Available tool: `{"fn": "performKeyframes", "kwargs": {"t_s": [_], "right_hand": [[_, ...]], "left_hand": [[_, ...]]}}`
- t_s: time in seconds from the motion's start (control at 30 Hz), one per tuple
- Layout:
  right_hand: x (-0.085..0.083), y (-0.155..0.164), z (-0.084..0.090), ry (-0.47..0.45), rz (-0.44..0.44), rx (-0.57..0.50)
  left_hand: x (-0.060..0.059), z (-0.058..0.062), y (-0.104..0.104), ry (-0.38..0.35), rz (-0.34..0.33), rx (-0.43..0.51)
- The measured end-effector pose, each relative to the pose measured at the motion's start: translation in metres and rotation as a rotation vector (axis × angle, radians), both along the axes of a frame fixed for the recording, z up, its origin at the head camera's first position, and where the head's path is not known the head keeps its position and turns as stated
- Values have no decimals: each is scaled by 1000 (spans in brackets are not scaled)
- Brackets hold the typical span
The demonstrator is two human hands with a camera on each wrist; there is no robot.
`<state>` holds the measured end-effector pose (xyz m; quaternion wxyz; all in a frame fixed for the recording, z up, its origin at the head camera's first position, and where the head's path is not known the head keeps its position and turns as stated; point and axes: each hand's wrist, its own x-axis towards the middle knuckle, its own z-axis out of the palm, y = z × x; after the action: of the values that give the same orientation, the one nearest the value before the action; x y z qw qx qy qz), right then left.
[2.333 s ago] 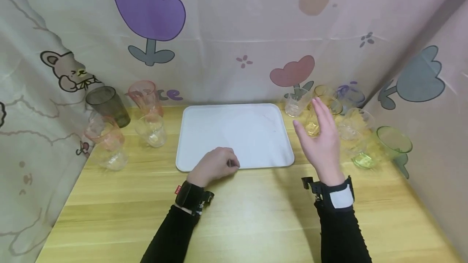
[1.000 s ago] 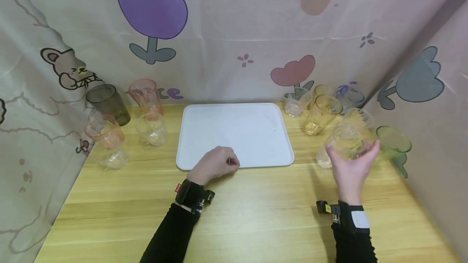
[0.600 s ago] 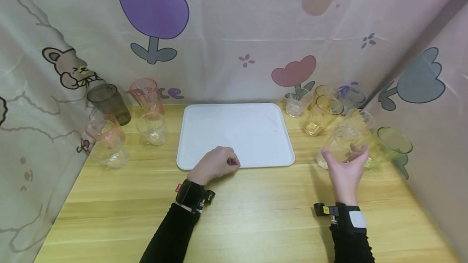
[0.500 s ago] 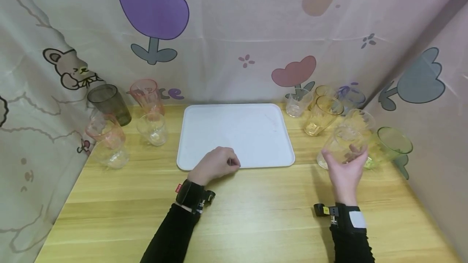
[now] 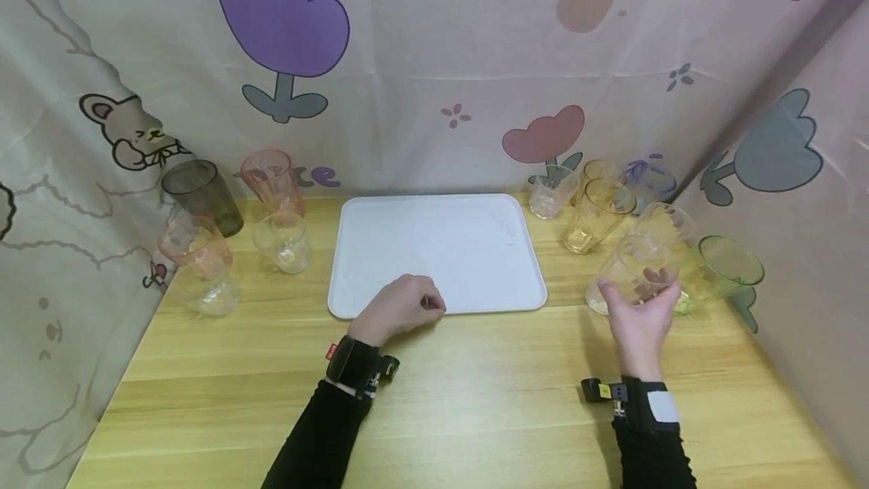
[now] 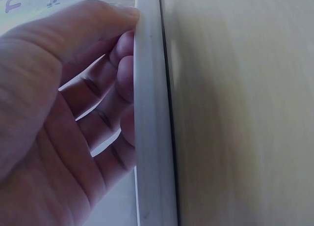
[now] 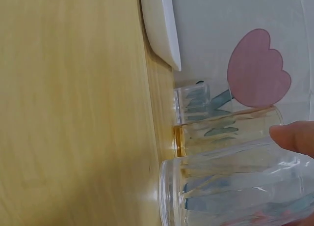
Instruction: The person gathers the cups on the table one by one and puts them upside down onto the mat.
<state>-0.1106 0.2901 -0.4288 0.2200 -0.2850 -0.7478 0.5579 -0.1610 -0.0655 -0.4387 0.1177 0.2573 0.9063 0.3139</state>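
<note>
My left hand (image 5: 400, 308) rests idle at the front edge of a white tray (image 5: 434, 247). Its fingers are loosely curled; in the left wrist view the tray rim (image 6: 153, 113) hides the fingertips, and nothing is seen held. At the right, my right hand (image 5: 641, 323) holds a clear drinking glass (image 5: 624, 266) with thumb and fingers round its side. In the right wrist view that glass (image 7: 230, 186) stands upright with its base on the table. A green glass (image 5: 720, 270) stands just right of the hand. Behind are amber glasses (image 5: 597, 217).
A small clear glass (image 5: 551, 195), a bluish glass (image 5: 652, 183) and another clear glass (image 5: 668, 221) stand at the back right. Left of the tray are a dark grey glass (image 5: 207, 198), pink glasses (image 5: 271, 179) and clear ones (image 5: 281, 244). A patterned curtain (image 5: 421, 36) hangs behind.
My right hand has come from above the amber glasses toward the right and down, and its fingers have drawn in around the clear glass. My left hand and the tray have not moved.
</note>
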Motion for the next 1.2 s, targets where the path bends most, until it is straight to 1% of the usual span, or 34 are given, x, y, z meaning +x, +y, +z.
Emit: {"fn": "performKeyframes", "kwargs": {"t_s": [0.13, 0.27, 0.4, 0.53, 0.63, 0.77, 0.93, 1.03, 1.13, 1.2], "right_hand": [[-1, -3, 2, 36, 14, -16], [-5, -9, 6, 109, 37, -29], [-11, -21, 11, 223, 79, -96], [-18, -37, 14, 337, 139, -163], [-22, -50, 17, 378, 191, -185], [-27, -68, 18, 406, 271, -229], [-33, -91, 16, 432, 361, -332], [-36, -105, 15, 437, 402, -370], [-38, -117, 13, 428, 447, -371], [-40, -126, 13, 430, 477, -382]], "left_hand": [[0, -1, 0, 1, 2, -1], [1, -1, -1, 7, -1, 4], [2, 0, -2, 12, -6, 9], [2, 0, -2, 13, -8, 12], [2, 1, -1, 11, -9, 11], [1, 1, -1, 9, -3, -1], [0, 1, -1, 17, 2, -3], [-1, 0, 0, 59, 10, 3], [-2, 0, 2, 118, 50, 39], [-3, -1, 3, 153, 84, 85]]}}
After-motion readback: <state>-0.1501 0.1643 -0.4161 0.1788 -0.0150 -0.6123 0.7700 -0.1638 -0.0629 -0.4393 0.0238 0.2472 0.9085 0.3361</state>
